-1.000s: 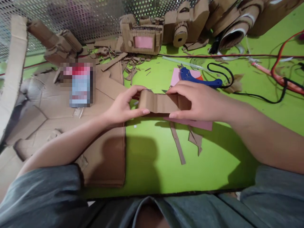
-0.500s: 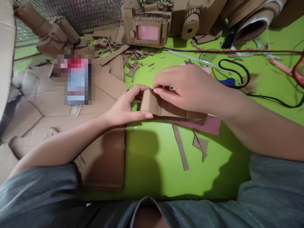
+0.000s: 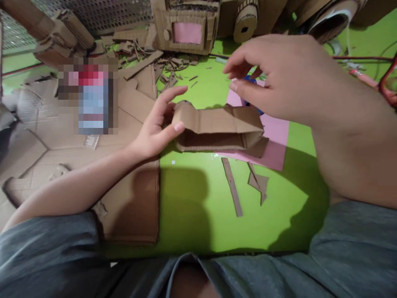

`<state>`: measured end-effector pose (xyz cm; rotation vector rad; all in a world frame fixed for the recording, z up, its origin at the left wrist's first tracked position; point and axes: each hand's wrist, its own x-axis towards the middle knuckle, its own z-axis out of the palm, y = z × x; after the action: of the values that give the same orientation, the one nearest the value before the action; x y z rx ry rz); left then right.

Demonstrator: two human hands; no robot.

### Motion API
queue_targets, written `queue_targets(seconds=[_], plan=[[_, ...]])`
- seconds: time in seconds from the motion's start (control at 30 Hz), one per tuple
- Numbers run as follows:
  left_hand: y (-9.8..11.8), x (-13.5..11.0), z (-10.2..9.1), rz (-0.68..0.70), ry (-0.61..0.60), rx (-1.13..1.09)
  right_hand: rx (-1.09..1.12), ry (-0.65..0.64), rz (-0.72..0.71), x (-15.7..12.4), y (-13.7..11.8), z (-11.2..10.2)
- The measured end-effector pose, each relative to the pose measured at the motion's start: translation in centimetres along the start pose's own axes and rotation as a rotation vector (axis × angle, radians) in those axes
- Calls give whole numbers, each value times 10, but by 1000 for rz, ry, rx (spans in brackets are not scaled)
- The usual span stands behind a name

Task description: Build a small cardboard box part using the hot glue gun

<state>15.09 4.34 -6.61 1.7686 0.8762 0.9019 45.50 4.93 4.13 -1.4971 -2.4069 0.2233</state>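
Left hand: your left hand [image 3: 156,128] has its thumb laid over the left end of the cardboard frame [image 3: 217,120], index finger lifted, the other fingers curled around behind; the hold looks loose.
Right hand: your right hand [image 3: 282,78] hangs above and behind the frame's right end, apart from it, thumb and fingers bent with a gap between and no held piece showing.
Frame: lies lengthwise in front of you, hollow side toward you, its right part over the pink paper [image 3: 277,145].
Bent walls: could spring or slip at a join, I judge, if a glued edge is weak and only the left end is steadied.
Left end: could dent if your thumb presses hard on the thin card.
Blue tool: the blue tool [image 3: 249,78] could get knocked, since your right hand passes so close over it.
Hidden: most of that tool, the frame's back side and the left fingertips.
Cut off: the top of the cardboard camera [image 3: 158,25].
Blurred out: the pixelated object [image 3: 93,103] at left; I cannot name it.
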Motion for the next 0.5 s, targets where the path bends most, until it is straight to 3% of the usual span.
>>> queue_targets(seconds=[0.1, 0.23, 0.33, 0.5], plan=[[-6, 2, -1, 5, 126, -21, 74, -86, -54, -2, 11, -2], [-7, 4, -6, -54, 178, -38, 53, -270, -105, -3, 29, 3], [-4, 3, -7, -108, 204, -61, 42, -241, -102, -3, 34, 12], [-4, 3, -7, -161, 192, -132, 164, -213, 97, -5, 19, 18]])
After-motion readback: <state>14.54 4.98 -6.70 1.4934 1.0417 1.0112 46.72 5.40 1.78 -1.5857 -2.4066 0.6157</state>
